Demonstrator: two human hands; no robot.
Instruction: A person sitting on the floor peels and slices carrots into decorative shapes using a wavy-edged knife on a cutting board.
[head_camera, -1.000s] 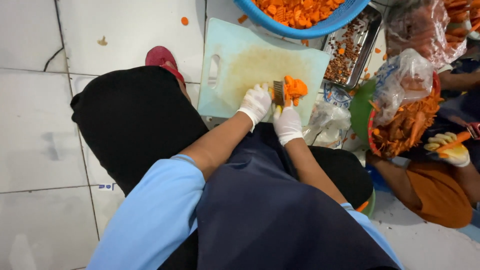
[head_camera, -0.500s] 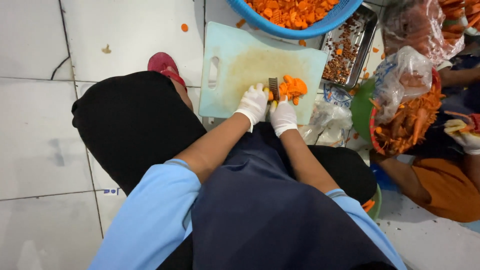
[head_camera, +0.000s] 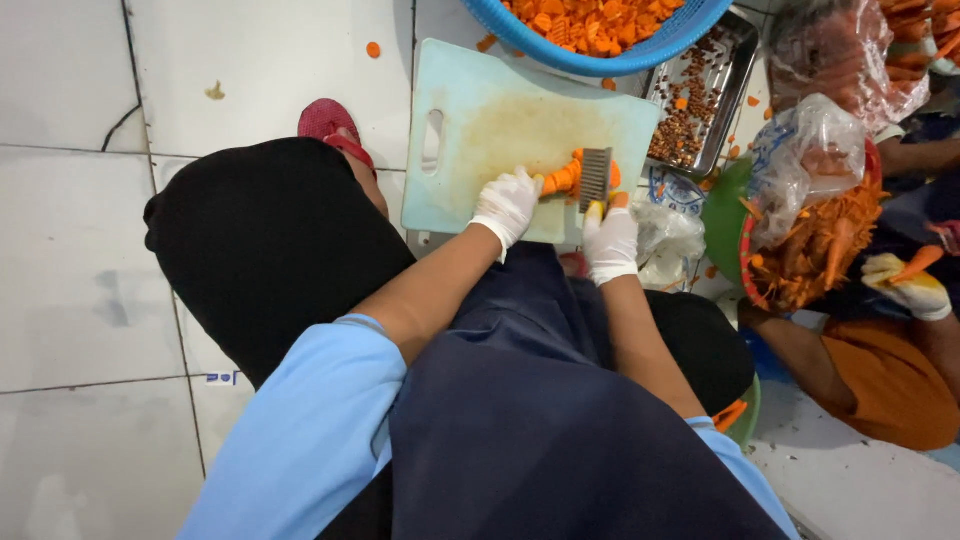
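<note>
Cutting: your right hand (head_camera: 611, 240), in a white glove, was clenched around the handle of the wavy-bladed metal crinkle cutter (head_camera: 595, 178), blade standing upright in the orange carrot piece (head_camera: 565, 178).
Steadying: your left hand (head_camera: 507, 205), also gloved white, pinched the near end of that carrot, fingertips just beside the blade.
Change: half a second earlier the blade lay lower and partly hidden among the slices; now it stood clear and upright, with cut slices bunched on its far side (so another slice looked just finished, by my reading).
Place: the carrot lay on the right half of the pale green plastic cutting board (head_camera: 480, 130), near its right edge.
Edges: the blue plastic basket of carrot slices (head_camera: 600, 62) overlapped the board's far edge; the metal tray of scraps (head_camera: 700, 110) touched the right corner.
Room: the board's left half, by the handle slot, was bare; to the right a clear plastic bag (head_camera: 810, 160) and another person's gloved hand (head_camera: 905, 285) crowded close.
</note>
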